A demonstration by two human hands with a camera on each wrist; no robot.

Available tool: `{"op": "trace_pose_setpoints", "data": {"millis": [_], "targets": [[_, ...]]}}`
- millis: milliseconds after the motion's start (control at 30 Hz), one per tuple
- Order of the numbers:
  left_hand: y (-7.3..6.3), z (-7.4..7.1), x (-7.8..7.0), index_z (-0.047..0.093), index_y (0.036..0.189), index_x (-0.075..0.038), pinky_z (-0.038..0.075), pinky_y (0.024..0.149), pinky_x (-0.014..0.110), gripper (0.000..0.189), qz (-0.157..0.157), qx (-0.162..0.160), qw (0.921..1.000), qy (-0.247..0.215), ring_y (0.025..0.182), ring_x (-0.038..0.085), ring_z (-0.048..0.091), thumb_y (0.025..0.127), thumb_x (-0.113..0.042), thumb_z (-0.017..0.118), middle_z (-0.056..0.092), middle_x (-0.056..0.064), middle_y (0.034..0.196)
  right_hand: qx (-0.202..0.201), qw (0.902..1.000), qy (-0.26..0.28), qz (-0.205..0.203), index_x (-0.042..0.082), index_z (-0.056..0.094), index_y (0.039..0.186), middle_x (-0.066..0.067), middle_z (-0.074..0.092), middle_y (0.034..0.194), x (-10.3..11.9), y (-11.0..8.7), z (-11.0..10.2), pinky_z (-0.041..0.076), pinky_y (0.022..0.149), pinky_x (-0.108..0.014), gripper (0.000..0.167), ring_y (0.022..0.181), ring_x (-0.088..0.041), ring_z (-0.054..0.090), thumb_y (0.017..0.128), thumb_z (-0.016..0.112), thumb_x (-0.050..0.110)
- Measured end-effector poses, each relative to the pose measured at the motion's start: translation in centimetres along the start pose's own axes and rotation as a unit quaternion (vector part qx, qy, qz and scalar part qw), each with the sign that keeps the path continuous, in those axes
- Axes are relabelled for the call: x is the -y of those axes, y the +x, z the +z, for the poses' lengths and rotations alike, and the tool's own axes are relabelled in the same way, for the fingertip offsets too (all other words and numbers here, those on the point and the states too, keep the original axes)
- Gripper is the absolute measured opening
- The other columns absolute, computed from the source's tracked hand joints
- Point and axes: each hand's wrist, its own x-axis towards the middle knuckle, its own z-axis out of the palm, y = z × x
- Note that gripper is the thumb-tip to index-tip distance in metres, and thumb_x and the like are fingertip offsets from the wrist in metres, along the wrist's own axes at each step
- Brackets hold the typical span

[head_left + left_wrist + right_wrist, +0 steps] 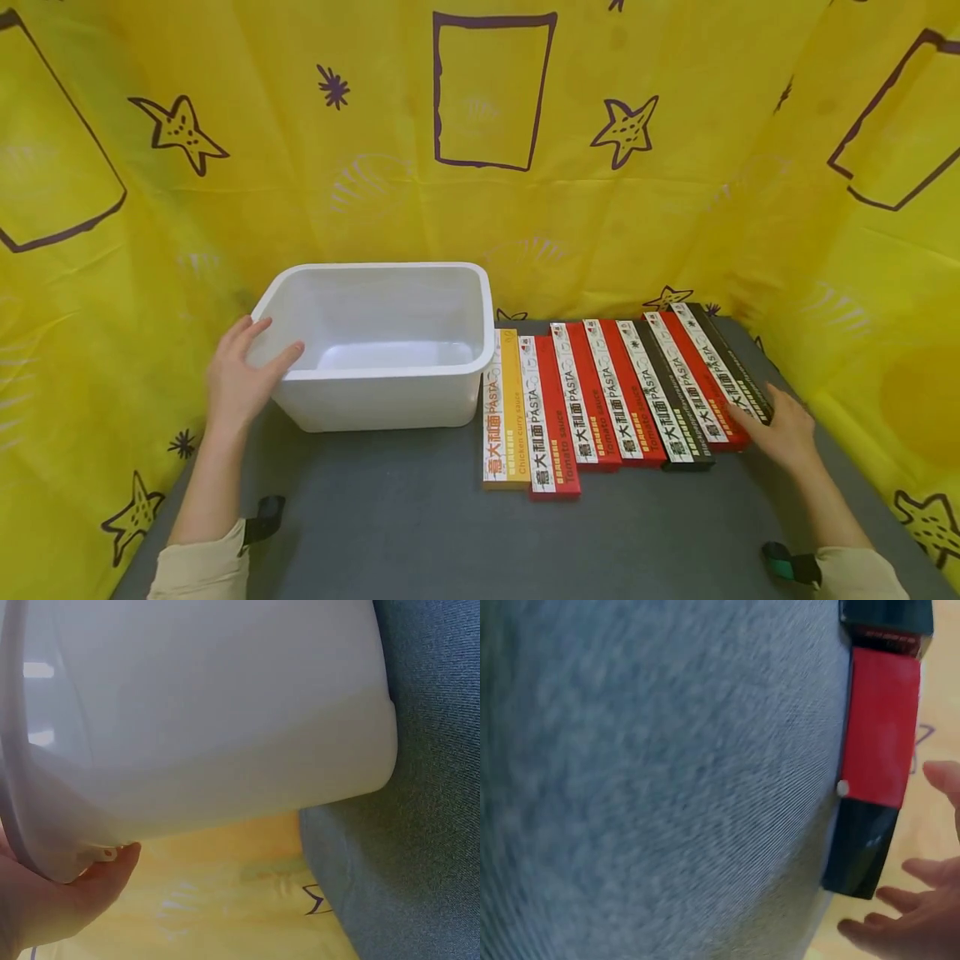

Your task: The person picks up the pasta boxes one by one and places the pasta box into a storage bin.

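A white plastic tub [382, 404] stands on the left part of the table. My left hand [242, 375] holds its left rim, the thumb over the front corner; in the left wrist view the fingers [112, 877] bend under that rim. My right hand [783, 429] is at the near end of the rightmost black pasta box [722, 358], thumb and fingers spread. The right wrist view has the fingers [900, 900] beside the dark end of this box [861, 847], apart from it. A red pasta box [686, 375] lies directly to its left.
More pasta boxes lie side by side right of the tub: a yellow one [510, 417], several red ones such as this tomato sauce box [557, 417], and another black one [667, 400]. A yellow patterned curtain [480, 217] surrounds the dark grey tabletop [420, 525].
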Motion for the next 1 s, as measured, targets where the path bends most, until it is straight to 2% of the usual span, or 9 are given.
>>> {"op": "trace_pose_setpoints", "data": {"millis": [133,300,500,767,1000], "targets": [[-0.1,0.1,0.0,0.05,0.139,0.0,0.02,0.11,0.061,0.064,0.002,0.004,1.0,0.003,0.139,0.044,0.028,0.088,-0.033,0.068,0.033,0.021,0.153,0.048,0.9983,0.008,0.031,-0.025,0.019,0.139,-0.053,0.028,0.131,-0.8,-0.2,-0.3,0.022,0.095,-0.074,0.084,0.119,-0.066,0.028,0.096,0.051,0.04],[-0.3,0.2,-0.1,0.052,0.138,0.0,0.02,0.11,0.061,0.062,-0.002,-0.001,1.0,-0.002,0.14,0.043,0.028,0.088,-0.033,0.068,0.034,0.02,0.153,0.11,0.9916,0.016,0.067,-0.02,0.009,0.144,-0.051,0.021,0.137,-1.0,-0.4,-0.7,0.025,0.095,-0.074,0.09,0.122,-0.067,0.024,0.098,0.044,0.049],[-0.5,0.1,-0.1,0.054,0.137,-0.001,0.021,0.111,0.06,0.06,-0.008,-0.014,0.9998,-0.008,0.14,0.041,0.029,0.088,-0.032,0.068,0.036,0.017,0.153,0.134,0.9875,0.026,0.078,-0.016,0.002,0.147,-0.049,0.015,0.141,-1.0,-0.2,-0.9,0.023,0.096,-0.075,0.094,0.123,-0.068,0.02,0.098,0.042,0.053],[-0.6,0.1,-0.2,0.057,0.135,-0.002,0.022,0.111,0.059,0.057,-0.005,-0.019,0.9997,-0.012,0.139,0.04,0.031,0.087,-0.031,0.07,0.038,0.016,0.152,0.135,0.9867,0.024,0.088,-0.019,0.003,0.144,-0.051,0.02,0.137,-1.4,-0.4,-1.4,0.026,0.094,-0.073,0.094,0.121,-0.068,0.023,0.098,0.041,0.052],[-0.7,0.1,0.0,0.058,0.133,-0.002,0.023,0.11,0.06,0.055,-0.005,-0.029,0.9993,-0.023,0.139,0.039,0.032,0.087,-0.03,0.07,0.04,0.015,0.151,0.091,0.9933,0.002,0.072,-0.025,0.013,0.139,-0.052,0.028,0.129,-1.9,-0.5,-1.8,0.031,0.091,-0.072,0.087,0.114,-0.067,0.031,0.098,0.046,0.044]]}}
